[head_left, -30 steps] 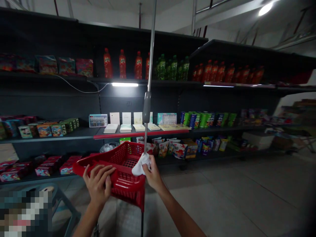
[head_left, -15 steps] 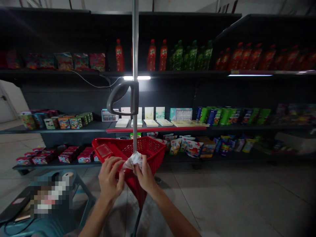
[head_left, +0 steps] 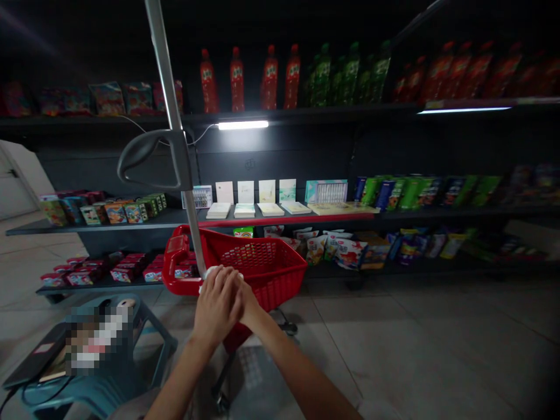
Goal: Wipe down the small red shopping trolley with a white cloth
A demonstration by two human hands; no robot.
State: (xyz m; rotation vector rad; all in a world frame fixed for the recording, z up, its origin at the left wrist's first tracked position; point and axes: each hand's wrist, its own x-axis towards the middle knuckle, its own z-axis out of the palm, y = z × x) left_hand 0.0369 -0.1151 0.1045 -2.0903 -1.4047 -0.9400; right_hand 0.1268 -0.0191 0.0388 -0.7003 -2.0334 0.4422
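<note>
Both my hands meet low on the metal pole (head_left: 177, 134) of a red plastic shopping trolley, whose basket (head_left: 258, 256) stands beyond them. My left hand (head_left: 216, 306) lies over my right hand (head_left: 247, 303), and the two close on a white cloth (head_left: 210, 271). Only a thin edge of the cloth shows at the pole's foot; the rest is hidden. The fingers of my right hand are mostly covered. A grey curved handle (head_left: 149, 157) juts from the pole above my hands.
Dark store shelves (head_left: 280, 217) hold red and green bottles, cards and packets. Snack packets (head_left: 336, 251) line a low shelf behind the trolley. A blue-grey stool (head_left: 149, 344) at lower left carries a dark flat item and a blurred patch. Tiled floor surrounds the trolley.
My hands have closed together, left over right, and now hide most of the cloth. The view has turned, so the pole leans left and the whole basket shows.
</note>
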